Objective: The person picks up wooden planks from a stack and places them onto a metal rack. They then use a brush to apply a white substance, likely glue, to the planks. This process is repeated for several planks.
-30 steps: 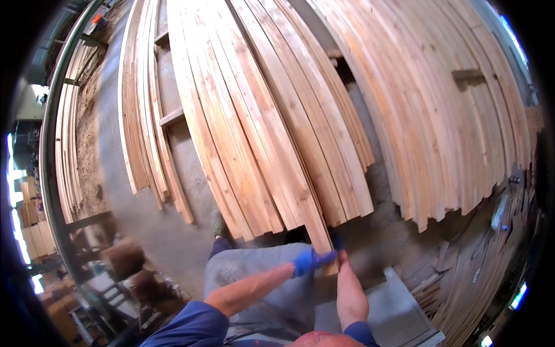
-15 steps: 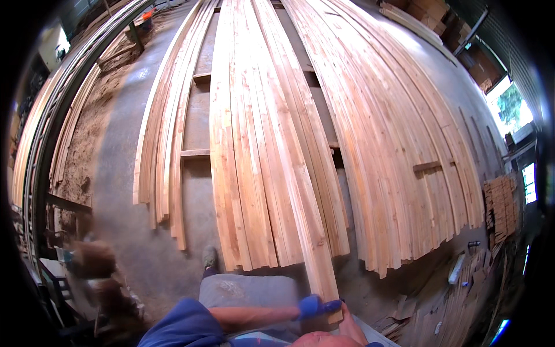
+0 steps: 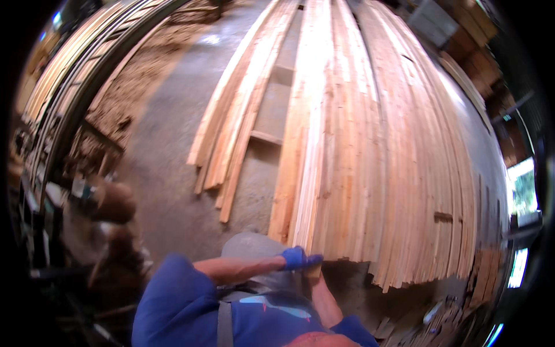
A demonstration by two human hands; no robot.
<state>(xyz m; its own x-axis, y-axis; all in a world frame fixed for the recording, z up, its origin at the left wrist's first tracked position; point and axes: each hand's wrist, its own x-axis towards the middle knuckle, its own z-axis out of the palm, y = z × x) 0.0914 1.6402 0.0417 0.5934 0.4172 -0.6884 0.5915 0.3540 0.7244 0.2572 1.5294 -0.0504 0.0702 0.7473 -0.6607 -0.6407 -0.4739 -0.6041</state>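
Observation:
A long pale wooden board (image 3: 307,228) runs away from me, its near end at my body. My left hand (image 3: 297,258), in a blue glove, is closed over that end from the left. Below and to the right, my right hand (image 3: 314,277) grips the same end; its fingers are mostly hidden by the board and slightly blurred. Just left of the held board lies another plank (image 3: 283,214). To the right, many planks (image 3: 352,202) lie side by side in a wide layer with uneven near ends.
A smaller group of boards (image 3: 231,156) lies to the left on the concrete floor (image 3: 167,144). Wooden crosspieces (image 3: 266,138) lie under the boards. A metal rack with long stock (image 3: 87,87) stands far left beside sawdust (image 3: 144,69). Scrap wood (image 3: 399,324) lies at lower right.
My hands have swung the near end of the board left, closing the gap between the middle and right groups of planks. My view has shifted too.

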